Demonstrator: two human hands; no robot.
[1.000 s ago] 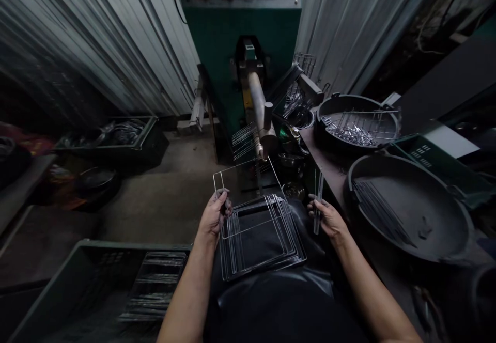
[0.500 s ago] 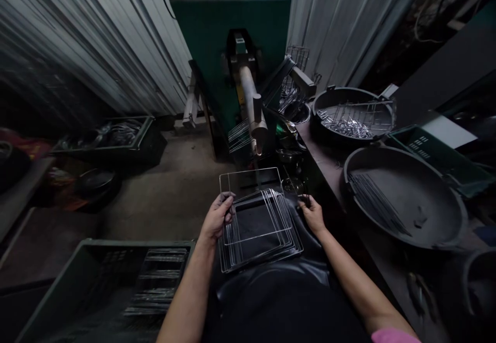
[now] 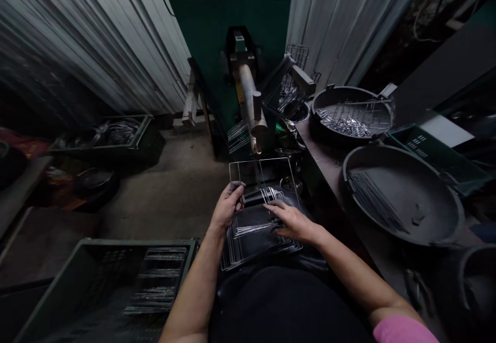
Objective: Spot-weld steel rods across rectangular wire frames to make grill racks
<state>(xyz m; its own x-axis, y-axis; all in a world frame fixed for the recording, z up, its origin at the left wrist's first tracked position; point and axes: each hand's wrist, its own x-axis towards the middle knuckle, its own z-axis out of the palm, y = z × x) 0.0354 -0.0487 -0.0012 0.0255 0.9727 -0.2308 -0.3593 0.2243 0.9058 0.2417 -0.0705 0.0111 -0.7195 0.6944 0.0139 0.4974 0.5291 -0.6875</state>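
Note:
My left hand (image 3: pixel 228 206) pinches the left side of a thin rectangular wire frame (image 3: pixel 259 160), raised and tilted in front of the machine. Below it a stack of similar wire frames (image 3: pixel 233 258) lies on my lap, over a black apron (image 3: pixel 279 301). Reaching in from the right, my right hand (image 3: pixel 293 222) is over the right part of the stack. Its fingers are stretched out and apart, close to the upper wires; whether they touch them I cannot tell. Overlapping wires partly hide where the held frame's lower edge ends.
Ahead stands a green machine (image 3: pixel 209 28) with a thick metal arm (image 3: pixel 250 95). A green crate (image 3: pixel 87 250) with stacked wire frames sits at lower left. On the right bench, a round pan (image 3: pixel 426 188) holds dark rods and another pan (image 3: pixel 325 97) holds short wire pieces.
My right hand has moved left from beside the stack to over it, its fingers now extended. My left hand and the held wire frame have shifted slightly up and right.

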